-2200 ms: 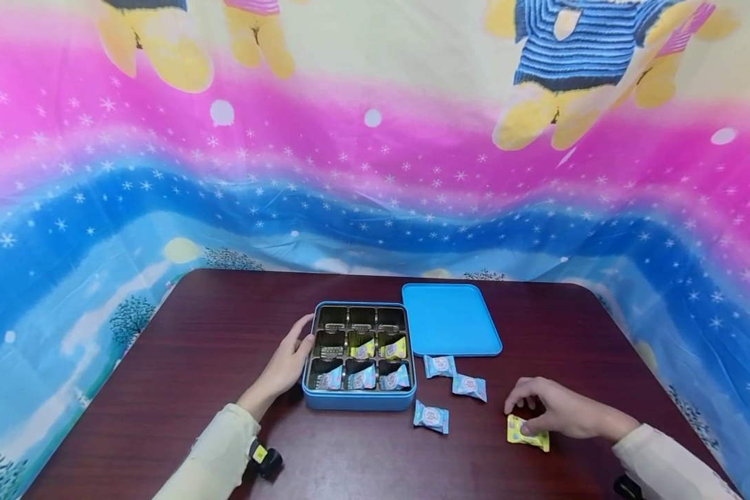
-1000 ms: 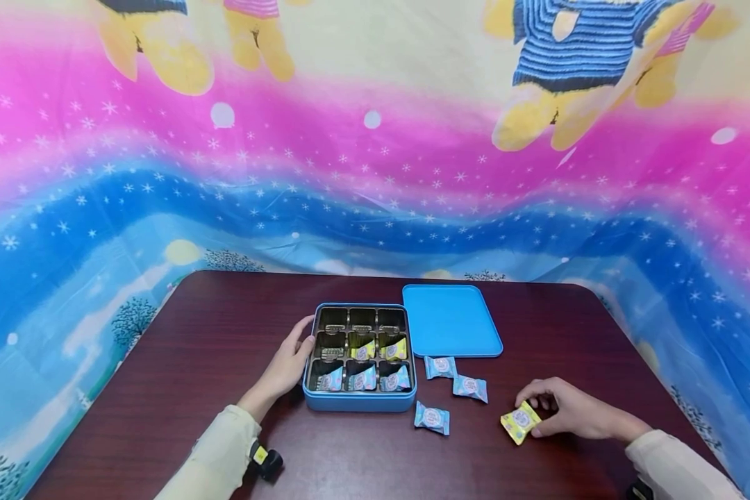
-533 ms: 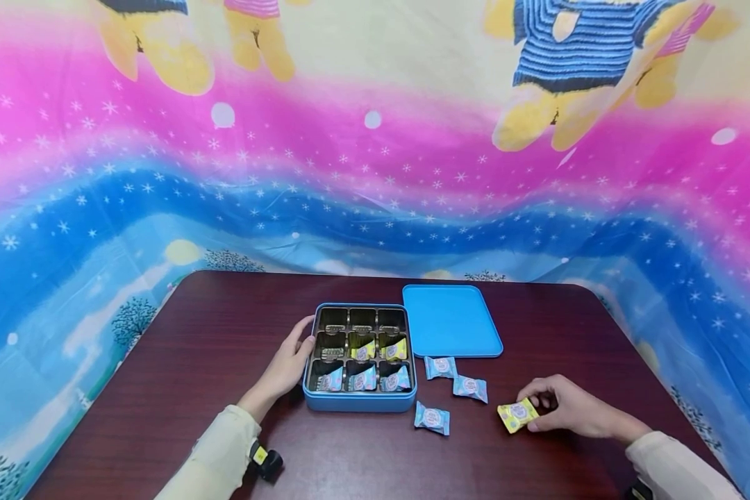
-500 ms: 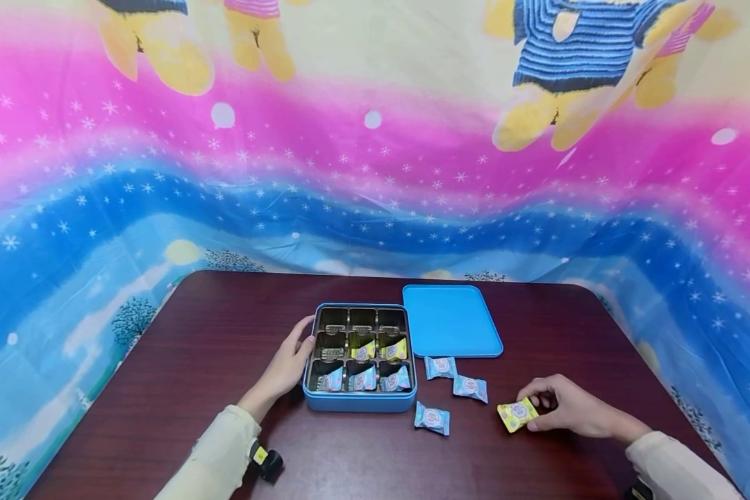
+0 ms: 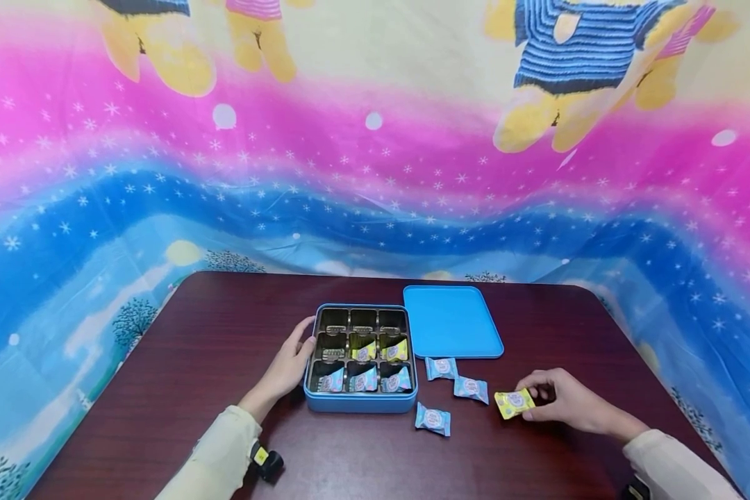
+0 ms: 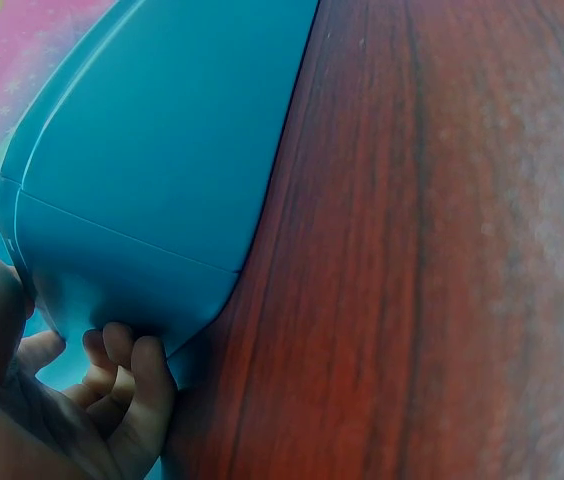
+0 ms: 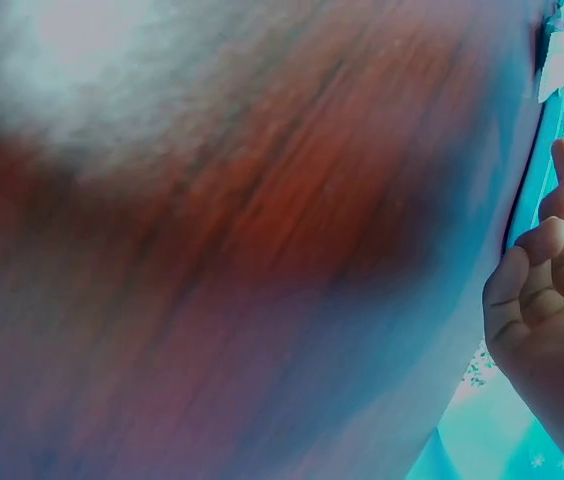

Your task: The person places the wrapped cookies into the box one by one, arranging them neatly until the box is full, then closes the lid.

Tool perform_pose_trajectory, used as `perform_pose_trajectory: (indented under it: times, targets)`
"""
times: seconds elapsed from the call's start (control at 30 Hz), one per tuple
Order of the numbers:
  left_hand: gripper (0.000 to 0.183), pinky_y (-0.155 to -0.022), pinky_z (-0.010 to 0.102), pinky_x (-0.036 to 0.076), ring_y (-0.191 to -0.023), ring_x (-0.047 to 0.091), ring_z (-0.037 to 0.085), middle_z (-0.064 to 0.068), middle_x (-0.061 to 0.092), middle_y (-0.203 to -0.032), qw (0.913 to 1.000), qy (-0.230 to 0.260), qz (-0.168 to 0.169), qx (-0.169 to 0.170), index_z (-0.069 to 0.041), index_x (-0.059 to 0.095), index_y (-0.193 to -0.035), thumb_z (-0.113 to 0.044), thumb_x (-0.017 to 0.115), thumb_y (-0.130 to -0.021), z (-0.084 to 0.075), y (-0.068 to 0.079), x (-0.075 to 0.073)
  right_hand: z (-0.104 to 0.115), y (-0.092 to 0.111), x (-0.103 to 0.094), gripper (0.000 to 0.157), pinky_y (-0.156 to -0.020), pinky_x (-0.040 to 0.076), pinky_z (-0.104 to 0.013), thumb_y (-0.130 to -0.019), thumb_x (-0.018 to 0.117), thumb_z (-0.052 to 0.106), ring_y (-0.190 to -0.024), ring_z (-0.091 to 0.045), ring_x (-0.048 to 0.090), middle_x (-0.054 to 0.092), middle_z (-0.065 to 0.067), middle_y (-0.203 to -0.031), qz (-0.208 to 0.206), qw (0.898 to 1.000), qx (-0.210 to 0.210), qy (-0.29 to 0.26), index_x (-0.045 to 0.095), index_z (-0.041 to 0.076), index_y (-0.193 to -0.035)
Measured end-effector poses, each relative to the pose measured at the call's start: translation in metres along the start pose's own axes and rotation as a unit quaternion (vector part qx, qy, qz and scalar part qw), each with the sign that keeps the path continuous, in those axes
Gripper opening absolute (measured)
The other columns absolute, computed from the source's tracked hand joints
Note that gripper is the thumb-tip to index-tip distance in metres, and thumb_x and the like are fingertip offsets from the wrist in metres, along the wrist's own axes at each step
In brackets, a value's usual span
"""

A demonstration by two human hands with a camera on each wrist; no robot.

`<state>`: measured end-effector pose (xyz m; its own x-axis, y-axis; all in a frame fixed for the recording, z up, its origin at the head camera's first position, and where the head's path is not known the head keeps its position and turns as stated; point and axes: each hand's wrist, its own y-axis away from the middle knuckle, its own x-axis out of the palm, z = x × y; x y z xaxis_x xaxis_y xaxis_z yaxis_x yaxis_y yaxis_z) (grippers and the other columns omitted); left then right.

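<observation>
My left hand (image 5: 284, 364) holds the left side of a blue box (image 5: 360, 403), with its thumb at the rim; the left wrist view shows curled fingers (image 6: 150, 385) against the box's corner. The box's dark divided insert has three rows. Blue wrapped candies (image 5: 362, 380) fill the front row, and two yellow ones (image 5: 394, 350) lie in the middle row's centre and right compartments. The back row and middle-left compartment hold nothing. At right, my right hand (image 5: 569, 401) pinches a yellow wrapped candy (image 5: 514, 403) between thumb and fingers, close over the table.
Three blue wrapped candies, the nearest of them (image 5: 433, 419) in front, lie between box and right hand. The flat blue lid (image 5: 453, 321) lies behind them, beside the box. A patterned cloth (image 5: 375, 180) hangs behind the dark wooden table (image 5: 244, 298).
My right hand has taken hold of the yellow candy, turned it, and shifted it slightly left and away from me. The left hand and box have stayed in place.
</observation>
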<state>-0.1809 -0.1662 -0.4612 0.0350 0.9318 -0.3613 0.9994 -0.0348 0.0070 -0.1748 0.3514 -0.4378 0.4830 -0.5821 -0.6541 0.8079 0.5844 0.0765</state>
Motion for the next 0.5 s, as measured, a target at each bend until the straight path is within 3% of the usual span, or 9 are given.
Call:
perform_pose_trajectory:
  times: [0.5]
  targets:
    - [0.047,-0.065,0.033,0.056,-0.078,0.070,0.020,0.022,0.071,-0.099,0.9999,-0.010,0.000,-0.005,-0.019,0.033,-0.157,-0.019,0.040,-0.110,-0.003,0.001,0.000,0.011,-0.013,0.005,0.026,-0.059,0.039,-0.026,-0.086,0.081,0.029,-0.073,-0.013,0.044,0.052,-0.004,-0.086,-0.034,0.999,0.024,0.028,0.070,0.014,-0.105]
